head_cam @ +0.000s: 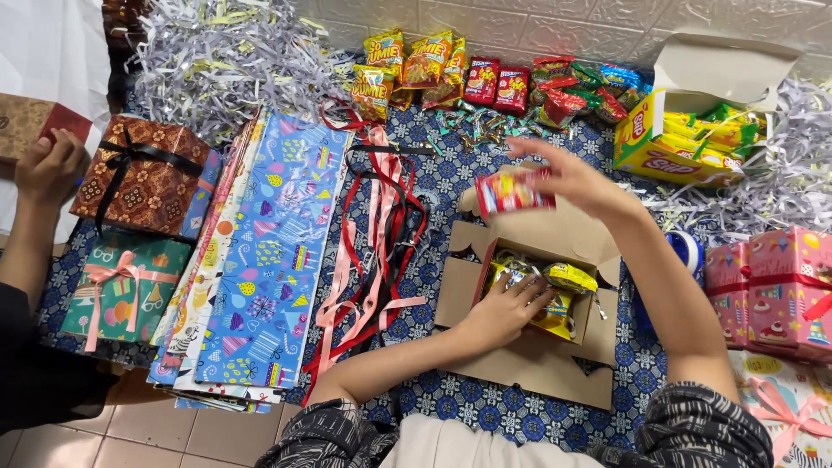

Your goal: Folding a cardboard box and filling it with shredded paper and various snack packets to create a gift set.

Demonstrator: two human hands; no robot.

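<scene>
Head view: right hand (579,182) holds a red snack packet (513,191) pinched at one end between fingertips, above the open cardboard box (529,334). Left hand (505,310) rests inside the box, fingers spread loosely, pressing on the yellow packets (568,279) there without closing on any. The box sits on a blue patterned cloth (451,186), beside ribbons (381,243) and sheets of wrapping paper (269,260). More snacks (485,82) and a yellow carton (685,139) lie beyond it. Another person's hand (48,169) touches a wrapped box (143,173) far left. The packet looks light, crinkly and slippery, probably crushable; its sealed edge seems the safest hold.
</scene>
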